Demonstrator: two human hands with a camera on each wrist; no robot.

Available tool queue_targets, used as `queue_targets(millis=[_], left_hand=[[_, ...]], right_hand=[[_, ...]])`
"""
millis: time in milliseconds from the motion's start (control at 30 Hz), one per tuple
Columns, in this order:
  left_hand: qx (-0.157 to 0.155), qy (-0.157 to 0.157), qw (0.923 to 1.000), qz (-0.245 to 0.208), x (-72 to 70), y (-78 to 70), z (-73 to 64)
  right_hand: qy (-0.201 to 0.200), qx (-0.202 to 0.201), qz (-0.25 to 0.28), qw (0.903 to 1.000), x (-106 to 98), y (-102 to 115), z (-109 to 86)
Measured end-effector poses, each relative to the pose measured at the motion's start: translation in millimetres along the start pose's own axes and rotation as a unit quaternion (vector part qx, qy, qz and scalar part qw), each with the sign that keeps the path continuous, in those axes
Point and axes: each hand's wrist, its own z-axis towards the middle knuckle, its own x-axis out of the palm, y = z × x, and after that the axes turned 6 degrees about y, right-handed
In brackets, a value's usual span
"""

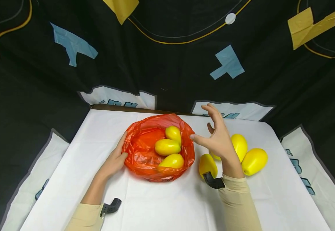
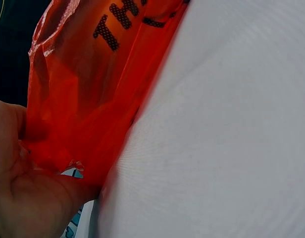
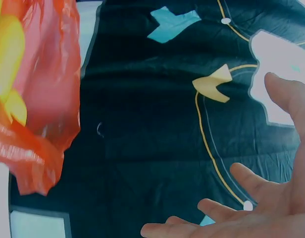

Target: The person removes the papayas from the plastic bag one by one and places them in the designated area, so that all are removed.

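A red plastic bag [image 1: 139, 141] stands with its mouth wide open on the white table, and three yellow mangoes [image 1: 167, 147] lie inside. My left hand [image 1: 113, 163] holds the bag's left side; in the left wrist view its thumb and fingers [image 2: 36, 198] grip the thin plastic. Just right of the bag, my right hand [image 1: 219, 139] is raised, fingers spread, with nothing in it. Beneath and beside that hand lie several more mangoes: one near the wrist [image 1: 207, 164], one farther back [image 1: 239, 145], one at the right [image 1: 255, 161], and another mostly hidden by the hand.
The table [image 1: 161, 205] has a white cover and a dark back edge. Behind it hangs a black cloth [image 1: 167, 70] with blue and yellow shapes and curved lines. Black wrist straps [image 1: 111, 206] sit over both sleeves.
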Motion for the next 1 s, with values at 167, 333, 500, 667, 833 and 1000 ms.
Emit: queue_targets(millis=[167,333,500,667,833,1000], left_hand=[[0.0,0.0,1.0,-0.006,1.2,1.2,0.3],[0.001,-0.001,1.0,-0.008,0.8,-1.7,0.0],[-0.003,0.005,0.9999,-0.014,-1.9,-21.7,-3.7],[-0.004,0.002,1.0,0.001,-0.6,-8.2,-0.7],[-0.004,0.0,1.0,0.004,-0.1,-1.7,1.3],[-0.005,0.0,1.0,0.004,-0.4,0.1,1.3]], right_hand=[[0.021,0.01,0.009,0.9997,11.1,2.6,9.3],[0.043,0.019,0.011,0.9988,21.6,5.1,17.1],[0.075,0.029,0.018,0.9967,31.6,5.2,22.0],[0.112,0.046,0.031,0.9921,41.5,-6.1,28.7],[0.144,0.061,0.048,0.9865,54.7,-29.0,39.2],[0.156,0.065,0.028,0.9852,66.0,-51.0,49.3]])
